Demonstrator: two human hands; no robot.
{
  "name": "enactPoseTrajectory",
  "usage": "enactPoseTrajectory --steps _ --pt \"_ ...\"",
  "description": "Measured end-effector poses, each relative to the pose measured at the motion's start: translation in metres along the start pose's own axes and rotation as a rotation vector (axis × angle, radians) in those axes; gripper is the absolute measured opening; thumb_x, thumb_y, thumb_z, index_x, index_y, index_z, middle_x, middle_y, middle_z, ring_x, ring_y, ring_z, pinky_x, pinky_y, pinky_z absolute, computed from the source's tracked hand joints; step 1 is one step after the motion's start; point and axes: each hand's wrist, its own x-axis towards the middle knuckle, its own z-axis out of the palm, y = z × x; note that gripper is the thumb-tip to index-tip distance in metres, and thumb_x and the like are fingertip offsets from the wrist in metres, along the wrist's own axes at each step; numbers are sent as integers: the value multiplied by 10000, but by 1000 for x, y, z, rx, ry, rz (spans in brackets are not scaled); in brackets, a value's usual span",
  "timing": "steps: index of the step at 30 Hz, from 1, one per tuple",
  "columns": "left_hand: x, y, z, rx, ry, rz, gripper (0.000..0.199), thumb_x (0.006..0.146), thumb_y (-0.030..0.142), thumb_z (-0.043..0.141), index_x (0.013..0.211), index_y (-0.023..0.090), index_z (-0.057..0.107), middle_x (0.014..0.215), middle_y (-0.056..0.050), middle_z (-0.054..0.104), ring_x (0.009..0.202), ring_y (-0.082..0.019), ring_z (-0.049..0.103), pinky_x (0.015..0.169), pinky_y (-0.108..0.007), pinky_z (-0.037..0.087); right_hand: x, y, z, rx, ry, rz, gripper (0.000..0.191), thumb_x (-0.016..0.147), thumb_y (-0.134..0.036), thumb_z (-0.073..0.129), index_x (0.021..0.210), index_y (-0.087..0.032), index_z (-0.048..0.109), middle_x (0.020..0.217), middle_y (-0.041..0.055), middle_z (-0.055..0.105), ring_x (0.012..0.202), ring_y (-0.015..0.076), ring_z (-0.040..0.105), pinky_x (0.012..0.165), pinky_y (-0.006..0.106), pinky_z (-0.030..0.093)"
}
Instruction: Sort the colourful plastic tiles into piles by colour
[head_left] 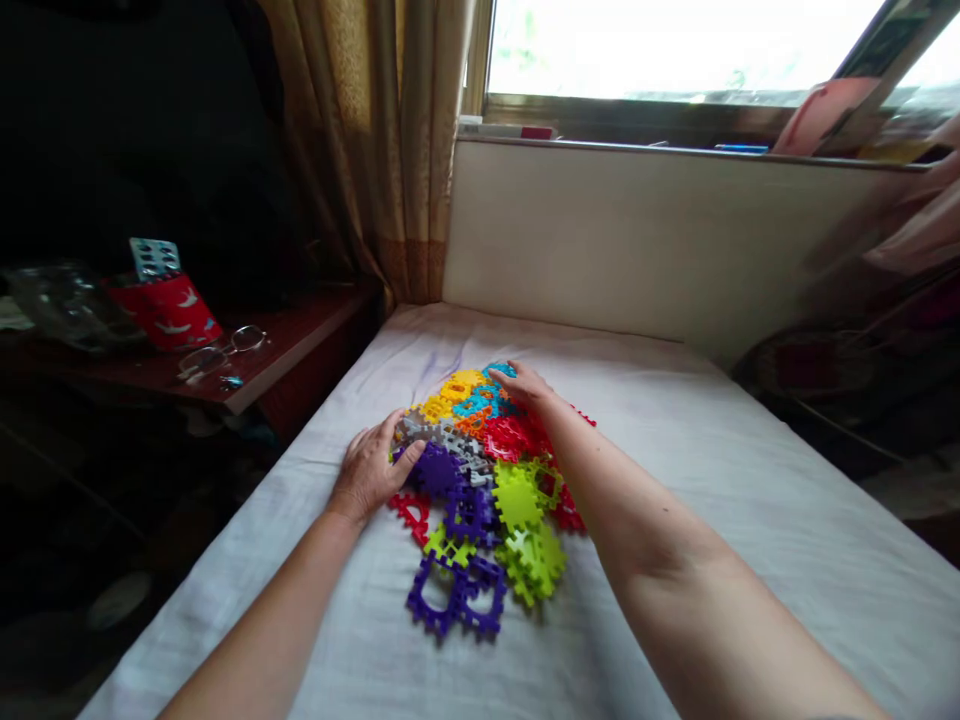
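Note:
Colourful notched plastic pieces lie in a pile on a pale bed sheet (360, 640). Yellow pieces (459, 387) and blue pieces (480, 402) are at the far end, with red (510, 438) and grey ones (450, 436) in the middle. Nearer are purple (471, 512) and lime green pieces (517, 498). My left hand (371, 465) rests at the pile's left edge, fingers apart, its thumb by a purple piece. My right hand (523, 383) reaches to the far end, its fingertips at a blue piece; whether it grips the piece is unclear. My right forearm hides some red pieces.
On the left, a dark red table (300, 345) holds glasses (225, 350), a red container (169, 310) with a blister pack (154, 258), and a clear container (67, 305). A curtain (405, 150) and low wall (600, 240) stand beyond the bed.

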Motion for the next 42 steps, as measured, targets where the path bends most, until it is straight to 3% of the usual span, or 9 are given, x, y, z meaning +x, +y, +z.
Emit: enactPoseTrajectory --steps 3,8,13,17,23,28,31,37,42 --pt "-1 -1 2 13 5 19 642 914 598 419 1407 188 443 1341 -132 623 1222 -265 591 1096 -466 390 6 -26 15 -9 -86 27 869 744 -634 669 1463 -200 445 1382 181 580 1302 372 521 1063 570 399" --pt "-2 -3 3 -1 -11 39 736 903 612 431 1482 166 345 1469 -163 507 1328 -287 505 1126 -501 346 -12 -61 20 119 -341 -179 780 685 -272 751 1426 -247 509 1172 62 721 983 218 701 864 307 551" --pt "1 -1 -4 -69 -46 33 709 904 611 389 1465 178 387 1455 -141 530 1330 -279 511 1136 -488 350 -61 -83 -2 -20 -564 -373 430 697 -238 684 1121 -275 748 1018 -22 764 906 206 704 788 251 533" --pt "3 3 -10 -131 -71 47 663 894 617 365 1368 177 511 1383 -124 599 1300 -257 542 1124 -421 386 -117 -88 -25 -207 -596 -493 316 738 -322 662 1027 -264 774 936 -21 770 860 220 697 775 274 514" --pt "-17 22 -21 -201 -87 27 682 877 652 365 1311 165 565 1287 -122 663 1219 -258 606 1092 -406 428 -195 -51 -70 -126 -394 -652 273 811 -335 658 1061 -274 748 1129 24 738 1106 230 642 1033 365 436" --pt "-59 35 -39 -228 -240 152 806 879 704 365 1455 146 438 1502 -154 470 1412 -283 413 1162 -437 341 -261 27 -83 75 -15 -314 622 811 -518 657 1386 -304 555 1492 79 487 1412 281 398 1155 484 329" --pt "-83 42 -40 -162 -281 203 886 826 734 475 1515 189 357 1587 -165 326 1468 -341 295 1166 -512 314 -291 58 -56 26 -36 -129 942 668 -528 776 1499 -280 409 1561 128 375 1463 345 298 1159 554 300" --pt "-90 75 -17 -168 -210 168 812 831 700 518 1485 229 421 1595 -153 304 1453 -351 320 1173 -534 294 -282 32 8 128 143 -207 842 725 -438 735 1482 -237 429 1533 138 403 1442 340 335 1159 524 326" --pt "-48 78 -24 -358 -148 213 550 920 624 402 1163 227 696 1458 -107 510 1377 -275 450 1150 -451 360 -258 29 7 253 357 -267 592 799 -450 661 1345 -243 565 1345 118 601 1272 305 538 1085 510 422"
